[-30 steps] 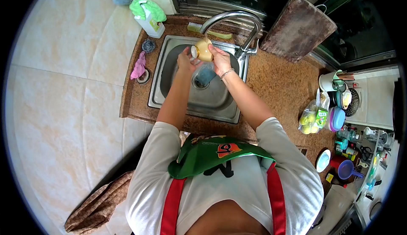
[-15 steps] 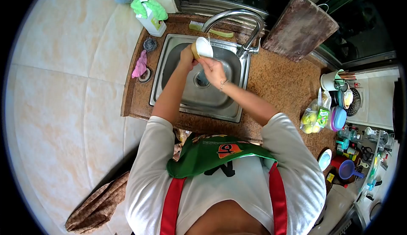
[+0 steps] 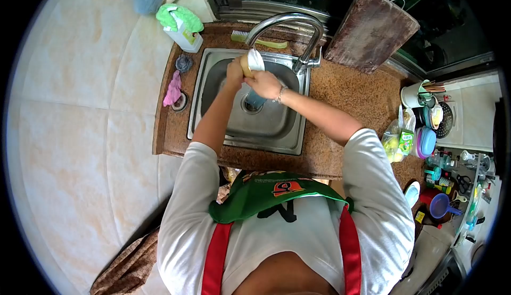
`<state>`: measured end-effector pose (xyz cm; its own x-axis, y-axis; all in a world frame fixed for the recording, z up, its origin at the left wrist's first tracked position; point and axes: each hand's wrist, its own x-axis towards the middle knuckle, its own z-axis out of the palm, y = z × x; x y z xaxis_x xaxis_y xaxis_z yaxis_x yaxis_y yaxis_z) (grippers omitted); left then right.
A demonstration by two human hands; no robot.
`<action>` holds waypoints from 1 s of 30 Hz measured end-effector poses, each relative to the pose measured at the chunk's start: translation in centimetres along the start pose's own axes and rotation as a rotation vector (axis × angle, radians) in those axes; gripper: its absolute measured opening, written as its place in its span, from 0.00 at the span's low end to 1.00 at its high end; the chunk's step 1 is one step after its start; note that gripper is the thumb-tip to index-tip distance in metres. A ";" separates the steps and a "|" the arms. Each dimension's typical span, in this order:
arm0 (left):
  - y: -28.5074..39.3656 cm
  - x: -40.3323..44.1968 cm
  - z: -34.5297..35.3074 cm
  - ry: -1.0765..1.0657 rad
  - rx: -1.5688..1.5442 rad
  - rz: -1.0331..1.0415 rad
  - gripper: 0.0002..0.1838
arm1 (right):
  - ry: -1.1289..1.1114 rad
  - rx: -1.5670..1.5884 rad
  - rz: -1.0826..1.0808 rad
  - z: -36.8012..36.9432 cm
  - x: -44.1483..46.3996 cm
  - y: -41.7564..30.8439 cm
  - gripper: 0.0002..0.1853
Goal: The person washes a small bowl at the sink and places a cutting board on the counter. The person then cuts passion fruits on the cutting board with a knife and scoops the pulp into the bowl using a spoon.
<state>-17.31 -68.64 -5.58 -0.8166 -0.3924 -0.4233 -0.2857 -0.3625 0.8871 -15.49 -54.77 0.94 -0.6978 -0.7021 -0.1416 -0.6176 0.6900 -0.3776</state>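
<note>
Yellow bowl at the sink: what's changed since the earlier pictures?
The yellow bowl has been turned: its foot faced left at first; now its white inside shows, facing right. The left hand, open beside it at first, now grips it; the right hand has shifted to its near edge. The tap, brush and pink cloth stayed put.

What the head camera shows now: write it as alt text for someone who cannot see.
A person's left hand and right hand hold a yellow vessel, white inside, beneath a curved faucet over a steel sink. On the brown countertop are a green-handled brush behind the sink, a pink cloth at left, and a dark board at right.
</note>
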 end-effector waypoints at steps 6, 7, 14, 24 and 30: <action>-2.0 -2.0 0.6 0.030 0.331 0.602 0.18 | 0.407 1.951 0.889 -3.9 3.3 0.0 0.12; -2.7 -0.6 0.7 0.045 0.316 0.671 0.19 | 0.589 1.749 0.743 -1.2 2.6 -0.9 0.13; 1.0 2.2 -1.7 -0.367 -0.060 -0.252 0.15 | 0.288 -0.042 -0.504 0.5 -3.4 5.1 0.26; 1.7 1.9 -1.1 -0.529 -0.095 -0.425 0.17 | -0.074 -0.507 -0.272 -3.7 -0.9 3.8 0.36; -1.4 1.6 0.8 -0.210 -0.085 -0.239 0.17 | 0.201 0.495 0.000 0.4 1.1 2.3 0.40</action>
<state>-18.63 -68.13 -7.33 -0.8195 -0.1078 -0.5628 -0.4462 -0.4963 0.7447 -17.52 -54.00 -0.41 -0.7836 -0.6210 0.0179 -0.4062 0.4905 -0.7710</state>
